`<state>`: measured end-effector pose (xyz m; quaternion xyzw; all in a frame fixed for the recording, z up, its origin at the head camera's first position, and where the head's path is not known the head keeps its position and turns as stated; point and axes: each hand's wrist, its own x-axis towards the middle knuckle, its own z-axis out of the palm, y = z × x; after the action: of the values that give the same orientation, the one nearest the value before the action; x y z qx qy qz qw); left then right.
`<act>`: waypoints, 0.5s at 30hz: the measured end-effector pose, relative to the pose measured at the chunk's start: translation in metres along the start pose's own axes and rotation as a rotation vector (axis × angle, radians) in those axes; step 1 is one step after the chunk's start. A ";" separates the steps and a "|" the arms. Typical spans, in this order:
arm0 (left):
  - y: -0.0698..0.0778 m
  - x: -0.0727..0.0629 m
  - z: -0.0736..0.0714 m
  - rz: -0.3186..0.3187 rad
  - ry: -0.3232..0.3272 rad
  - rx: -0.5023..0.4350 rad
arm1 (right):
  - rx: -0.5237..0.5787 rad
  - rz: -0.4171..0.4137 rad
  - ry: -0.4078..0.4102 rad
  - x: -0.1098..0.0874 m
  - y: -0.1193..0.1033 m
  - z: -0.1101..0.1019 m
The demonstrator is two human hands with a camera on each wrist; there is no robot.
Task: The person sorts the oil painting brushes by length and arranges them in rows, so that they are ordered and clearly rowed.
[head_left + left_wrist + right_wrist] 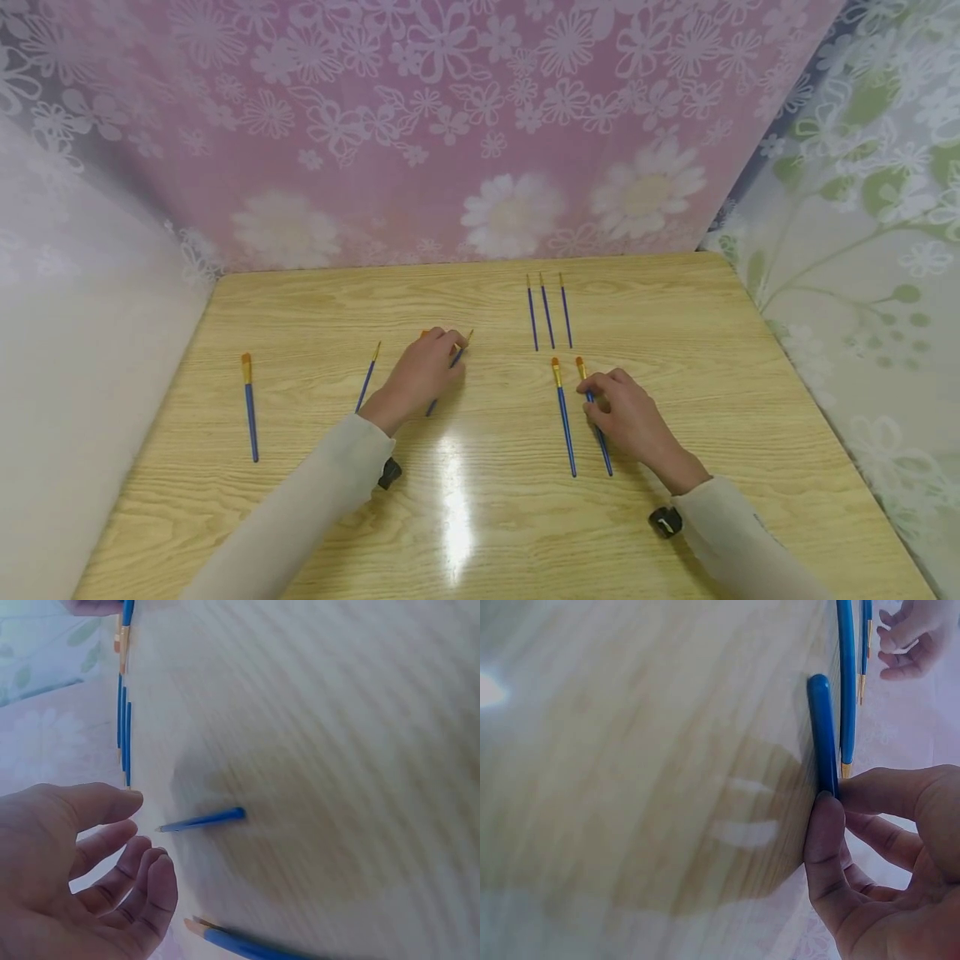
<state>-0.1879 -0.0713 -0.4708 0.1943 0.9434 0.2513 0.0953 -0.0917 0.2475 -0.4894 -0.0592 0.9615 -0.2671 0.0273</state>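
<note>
My left hand [426,367] hovers over a thin blue paintbrush [442,390], left of the table's middle. In the left wrist view, its thumb and loosely bent fingers stand apart around the tip end of that brush [202,820]. Part of an orange-tipped brush [425,332] shows behind the hand. On the right, my right hand [633,417] pinches a thicker blue paintbrush [602,446] with orange bristles. The right wrist view shows thumb and forefinger on its blue handle [823,727]. Just left of it lies a similar paintbrush [566,425].
Three thin paintbrushes [547,312] lie side by side at the back right of the wooden table [315,533]. A thick paintbrush [251,417] lies at the far left, and a thin one [366,379] lies beside my left wrist. Flowered cloth [480,150] hangs behind the table.
</note>
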 end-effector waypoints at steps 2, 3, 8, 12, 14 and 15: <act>-0.002 -0.004 -0.001 -0.007 -0.007 -0.012 | -0.002 -0.002 0.001 0.000 0.000 0.000; -0.003 -0.006 -0.001 -0.008 -0.011 -0.020 | -0.001 -0.002 0.002 0.000 0.000 0.000; -0.008 -0.013 0.000 -0.004 -0.026 -0.028 | 0.005 0.006 -0.004 0.001 0.000 0.001; -0.011 -0.016 0.003 0.016 -0.024 -0.015 | 0.001 0.008 -0.003 0.001 0.002 0.001; -0.013 -0.016 0.004 0.024 -0.019 -0.013 | -0.001 0.007 -0.001 0.001 0.002 0.001; -0.013 -0.016 0.004 0.026 -0.017 -0.012 | -0.001 0.007 -0.001 0.001 0.002 0.001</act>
<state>-0.1763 -0.0865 -0.4795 0.2083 0.9384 0.2564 0.1013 -0.0927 0.2484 -0.4915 -0.0558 0.9618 -0.2666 0.0289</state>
